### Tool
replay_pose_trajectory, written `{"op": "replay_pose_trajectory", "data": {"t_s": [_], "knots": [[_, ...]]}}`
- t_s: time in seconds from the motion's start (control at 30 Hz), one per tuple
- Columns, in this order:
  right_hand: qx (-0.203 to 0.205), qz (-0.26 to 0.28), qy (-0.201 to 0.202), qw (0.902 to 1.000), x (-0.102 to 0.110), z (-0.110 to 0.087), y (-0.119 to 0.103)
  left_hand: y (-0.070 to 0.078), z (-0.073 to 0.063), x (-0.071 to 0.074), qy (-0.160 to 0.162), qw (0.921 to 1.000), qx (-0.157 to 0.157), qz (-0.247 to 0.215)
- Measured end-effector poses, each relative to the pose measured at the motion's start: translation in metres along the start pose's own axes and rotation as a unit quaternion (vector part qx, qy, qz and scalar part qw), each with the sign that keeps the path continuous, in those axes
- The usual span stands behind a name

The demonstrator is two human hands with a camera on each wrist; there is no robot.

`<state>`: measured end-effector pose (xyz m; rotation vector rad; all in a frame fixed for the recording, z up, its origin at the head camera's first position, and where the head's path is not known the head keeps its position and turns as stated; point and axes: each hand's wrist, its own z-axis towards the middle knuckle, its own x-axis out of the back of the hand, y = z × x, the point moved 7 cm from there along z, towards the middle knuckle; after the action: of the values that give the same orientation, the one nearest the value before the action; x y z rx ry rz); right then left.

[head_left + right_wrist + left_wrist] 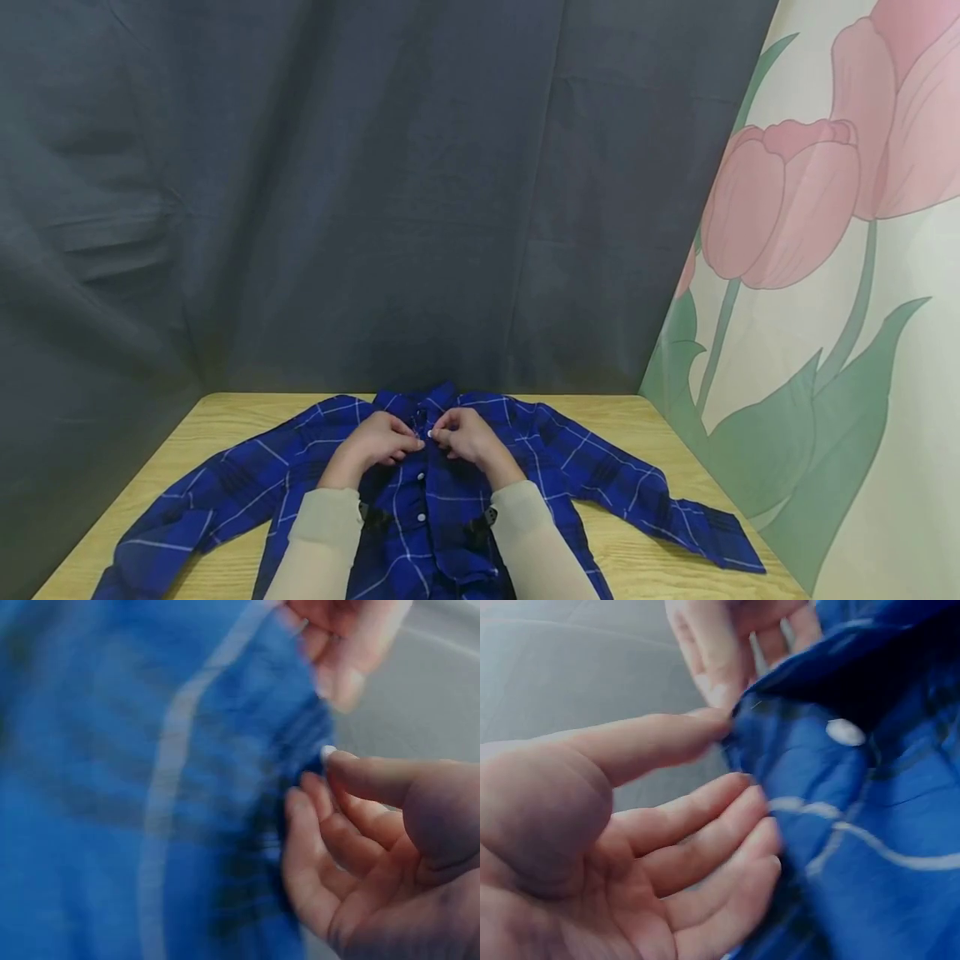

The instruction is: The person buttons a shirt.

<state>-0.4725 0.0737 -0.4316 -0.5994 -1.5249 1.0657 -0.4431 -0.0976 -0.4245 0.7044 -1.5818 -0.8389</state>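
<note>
A blue plaid button-up shirt (401, 546) lies spread front up, its collar (442, 395) at the far side. Over the upper front placket, my left hand (381, 442) pinches the fabric edge between thumb and fingers. Close beside it, my right hand (471, 437) pinches the front at a small white button (328, 753), the thumb (375, 774) against it. A white button (845, 733) shows in the left wrist view. Lower on the placket are two more white buttons (421, 517). The right wrist view is blurred, and the fingers partly hide the buttonhole area.
The shirt lies on a light wooden table (622, 550). One sleeve (247, 471) stretches left and the other sleeve (637, 483) right. A dark grey curtain (420, 208) hangs behind the table, and a tulip-painted wall (795, 350) stands at the right.
</note>
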Motion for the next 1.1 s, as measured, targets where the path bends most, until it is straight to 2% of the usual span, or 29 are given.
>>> {"op": "replay_pose_trajectory", "data": {"t_s": [0.13, 0.23, 0.37, 0.47, 0.57, 0.77, 0.83, 1.0, 1.03, 1.1], "knots": [[-0.007, -0.047, -0.016, 0.9987, 0.008, -0.006, -0.008, 0.000, -0.005, 0.004, -0.016, 0.9972, -0.001, 0.073], [-0.022, -0.103, -0.040, 0.9936, 0.007, -0.011, -0.012, -0.001, -0.006, 0.000, -0.029, 0.9945, -0.004, 0.100], [-0.048, -0.174, -0.097, 0.9787, -0.009, -0.018, -0.010, -0.003, -0.002, -0.009, -0.030, 0.9887, -0.014, 0.146], [-0.062, -0.218, -0.118, 0.9669, -0.024, -0.022, -0.008, -0.006, 0.001, -0.016, -0.027, 0.9827, -0.019, 0.182], [-0.069, -0.251, -0.114, 0.9588, -0.032, -0.023, -0.004, -0.007, 0.002, -0.021, -0.027, 0.9800, -0.015, 0.196], [-0.088, -0.259, -0.105, 0.9562, -0.036, -0.021, 0.001, -0.007, -0.001, -0.026, -0.047, 0.9712, 0.001, 0.234], [-0.090, -0.267, -0.103, 0.9539, -0.037, -0.022, 0.001, -0.007, -0.001, -0.027, -0.049, 0.9690, -0.004, 0.242], [-0.088, -0.315, -0.098, 0.9400, -0.039, -0.024, -0.003, -0.008, 0.002, -0.028, -0.043, 0.9669, -0.025, 0.250], [-0.089, -0.322, -0.099, 0.9375, -0.040, -0.024, -0.004, -0.011, 0.005, -0.028, -0.044, 0.9651, -0.038, 0.255], [-0.095, -0.324, -0.096, 0.9364, -0.040, -0.024, -0.003, -0.011, 0.007, -0.027, -0.047, 0.9653, -0.045, 0.253]]}}
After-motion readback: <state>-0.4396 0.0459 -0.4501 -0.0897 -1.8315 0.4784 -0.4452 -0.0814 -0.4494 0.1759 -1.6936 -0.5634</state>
